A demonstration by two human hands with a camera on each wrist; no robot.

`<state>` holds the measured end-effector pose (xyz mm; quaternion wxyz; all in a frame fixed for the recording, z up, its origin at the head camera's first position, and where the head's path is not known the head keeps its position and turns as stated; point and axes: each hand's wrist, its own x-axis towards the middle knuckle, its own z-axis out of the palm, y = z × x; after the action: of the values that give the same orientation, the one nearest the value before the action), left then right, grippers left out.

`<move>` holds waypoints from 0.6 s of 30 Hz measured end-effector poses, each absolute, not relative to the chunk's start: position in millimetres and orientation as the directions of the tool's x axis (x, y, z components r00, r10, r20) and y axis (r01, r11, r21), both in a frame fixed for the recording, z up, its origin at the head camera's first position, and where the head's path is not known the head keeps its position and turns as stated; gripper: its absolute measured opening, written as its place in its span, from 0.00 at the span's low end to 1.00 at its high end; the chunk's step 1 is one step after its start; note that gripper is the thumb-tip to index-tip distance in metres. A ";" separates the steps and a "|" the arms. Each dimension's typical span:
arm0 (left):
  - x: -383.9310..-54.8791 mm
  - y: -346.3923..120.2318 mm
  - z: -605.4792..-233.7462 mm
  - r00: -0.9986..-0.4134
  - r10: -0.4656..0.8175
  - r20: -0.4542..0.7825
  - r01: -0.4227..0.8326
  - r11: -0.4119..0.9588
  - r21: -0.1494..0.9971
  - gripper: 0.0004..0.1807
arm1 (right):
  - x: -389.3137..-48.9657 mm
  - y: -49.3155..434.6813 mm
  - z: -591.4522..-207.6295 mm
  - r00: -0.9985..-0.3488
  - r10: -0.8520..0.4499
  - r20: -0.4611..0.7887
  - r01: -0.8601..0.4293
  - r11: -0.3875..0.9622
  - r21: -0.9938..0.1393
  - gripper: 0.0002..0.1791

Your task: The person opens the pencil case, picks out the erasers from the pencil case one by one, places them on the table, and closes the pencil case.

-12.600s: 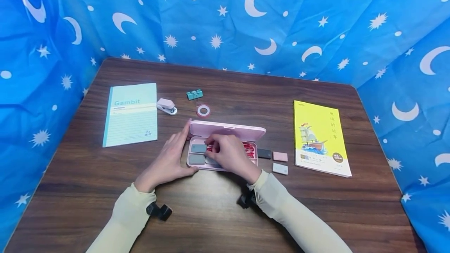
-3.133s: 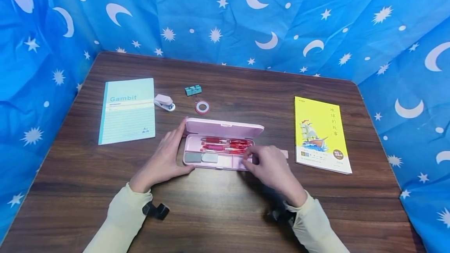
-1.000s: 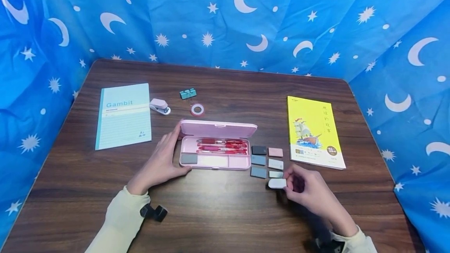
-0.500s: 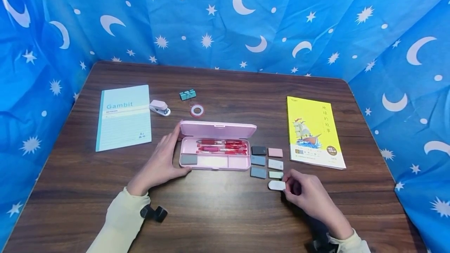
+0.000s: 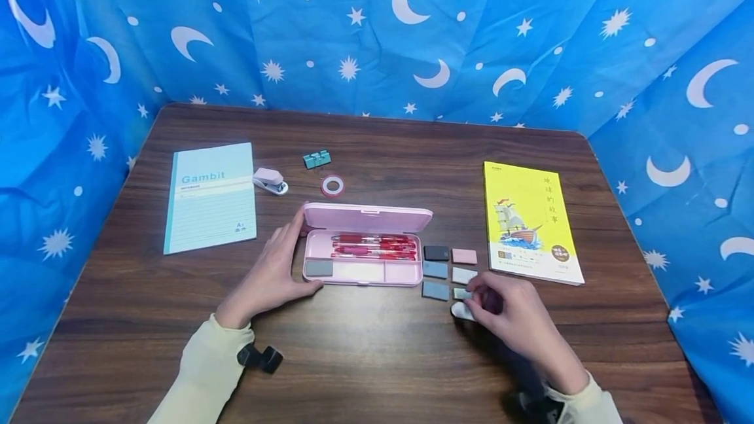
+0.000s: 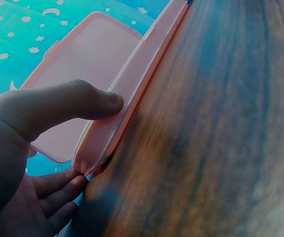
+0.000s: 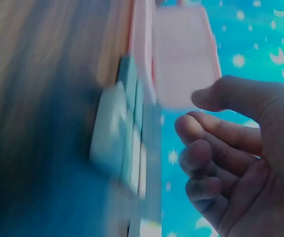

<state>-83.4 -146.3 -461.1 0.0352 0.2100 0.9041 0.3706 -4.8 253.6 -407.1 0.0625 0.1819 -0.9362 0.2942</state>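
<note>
A pink pencil case (image 5: 403, 273) stands with its lid raised, holding several red pens (image 5: 377, 247) and one grey eraser (image 5: 319, 268). My left hand (image 5: 273, 273) grips its left end; in the left wrist view the thumb (image 6: 95, 101) presses the front wall and the fingers lie around the end. My right hand (image 5: 518, 313) hovers over a rounded white eraser (image 5: 461, 310), partly covering it. Its fingers are loosely bent, and the right wrist view shows nothing between thumb and fingertips. Beside the case lie black (image 5: 436, 253), pink (image 5: 464, 256), blue-grey (image 5: 435, 290), pale and green-topped erasers in two columns.
A light blue notebook (image 5: 212, 198), a small stapler (image 5: 270, 180), a teal binder clip (image 5: 317, 159) and a tape roll (image 5: 332, 185) lie at the back left. A yellow book (image 5: 530, 221) is at the right. A blue curtain (image 5: 353, 31) surrounds the wooden table (image 5: 353, 358).
Several erasers have gone from the case to the table at its right. The right hand has let go of the rounded white eraser and lifted slightly. My left hand stays on the case.
</note>
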 end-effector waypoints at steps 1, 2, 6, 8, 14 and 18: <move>-83.2 -146.4 -460.7 -0.911 0.403 0.088 0.350 0.640 0.685 0.75 | -9.2 246.4 -405.4 -0.919 -0.320 0.229 -0.394 0.750 -0.532 0.12; -83.0 -146.6 -460.4 -0.913 0.399 0.083 0.344 0.642 0.685 0.75 | -13.8 237.9 -404.1 -0.912 -0.339 0.231 -0.410 0.740 -0.533 0.11; -85.0 -150.3 -457.1 -0.920 0.386 0.063 0.321 0.652 0.687 0.74 | -34.2 195.4 -401.0 -0.864 -0.434 0.256 -0.501 0.687 -0.527 0.06; -86.0 -152.3 -456.8 -0.921 0.383 0.073 0.325 0.650 0.687 0.74 | -44.9 173.1 -402.1 -0.827 -0.488 0.280 -0.558 0.653 -0.512 0.05; -83.8 -150.8 -462.5 -0.917 0.385 0.106 0.351 0.650 0.674 0.75 | -63.2 123.5 -412.0 -0.778 -0.573 0.259 -0.618 0.622 -0.481 0.08; -77.7 -145.6 -466.5 -0.924 0.368 0.102 0.334 0.648 0.684 0.75 | -67.1 102.0 -420.9 -0.784 -0.580 0.220 -0.607 0.642 -0.469 0.07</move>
<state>-77.7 -145.6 -466.5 0.0232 0.1933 0.9075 0.3721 -67.1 102.0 -420.9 0.0246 0.3276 -0.9058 0.2676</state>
